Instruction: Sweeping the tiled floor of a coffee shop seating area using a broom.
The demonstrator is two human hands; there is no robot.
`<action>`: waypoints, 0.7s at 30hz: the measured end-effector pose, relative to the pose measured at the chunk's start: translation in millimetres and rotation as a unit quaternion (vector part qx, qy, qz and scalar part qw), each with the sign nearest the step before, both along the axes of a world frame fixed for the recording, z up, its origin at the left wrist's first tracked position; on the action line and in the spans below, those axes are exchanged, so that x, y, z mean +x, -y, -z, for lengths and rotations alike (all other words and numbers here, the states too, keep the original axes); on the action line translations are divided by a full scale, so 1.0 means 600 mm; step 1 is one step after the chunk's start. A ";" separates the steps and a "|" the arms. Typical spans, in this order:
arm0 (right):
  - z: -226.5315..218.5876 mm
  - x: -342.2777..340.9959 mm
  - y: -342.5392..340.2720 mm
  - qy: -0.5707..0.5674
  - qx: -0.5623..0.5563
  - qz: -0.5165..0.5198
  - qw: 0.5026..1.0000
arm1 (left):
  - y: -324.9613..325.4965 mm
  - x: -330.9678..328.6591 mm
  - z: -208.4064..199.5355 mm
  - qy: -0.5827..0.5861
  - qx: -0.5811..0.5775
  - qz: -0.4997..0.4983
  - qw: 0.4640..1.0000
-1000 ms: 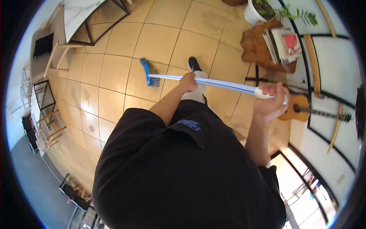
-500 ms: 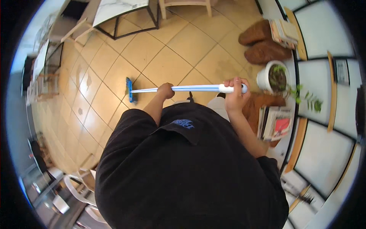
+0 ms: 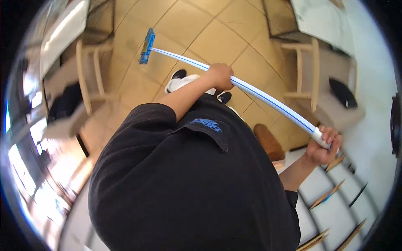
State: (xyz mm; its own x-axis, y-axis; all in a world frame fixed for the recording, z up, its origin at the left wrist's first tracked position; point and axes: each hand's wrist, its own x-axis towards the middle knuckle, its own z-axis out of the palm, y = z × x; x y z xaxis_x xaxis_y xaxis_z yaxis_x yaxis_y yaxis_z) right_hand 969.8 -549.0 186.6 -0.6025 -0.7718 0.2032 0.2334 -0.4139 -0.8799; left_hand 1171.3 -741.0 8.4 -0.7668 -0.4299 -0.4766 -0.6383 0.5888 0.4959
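Note:
A broom with a white handle (image 3: 272, 100) striped in blue slants across in front of me. Its narrow blue bristle head (image 3: 147, 45) is over the tiled floor at the far left; whether the bristles touch the tiles I cannot tell. My left hand (image 3: 220, 76) wraps round the middle of the handle, above my shoes. Out to the right, my right hand (image 3: 324, 145) is closed round the white grip at the handle's top end, the thumb near its tip.
Pale wooden chairs stand on the left (image 3: 83, 79) and on the right (image 3: 314, 75), each beside a marble-topped table, such as the right one (image 3: 322, 21). A brown rounded seat (image 3: 269, 142) and white shelving (image 3: 310, 188) lie close on my right.
My body has turned, so chairs and tables now flank me and the potted plant has left view. Both hands keep hold of the broom; its handle now tilts, the right hand lower and farther right.

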 end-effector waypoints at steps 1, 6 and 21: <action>0.003 -0.012 0.022 0.007 0.003 -0.053 0.999 | -0.015 0.024 -0.005 0.010 0.008 -0.051 0.999; 0.017 0.026 0.164 0.022 0.046 -0.258 0.965 | -0.078 0.145 0.019 0.010 0.036 -0.272 0.962; 0.108 0.487 0.389 -0.075 0.009 -0.493 0.867 | -0.089 0.483 0.197 0.041 0.029 -0.626 0.778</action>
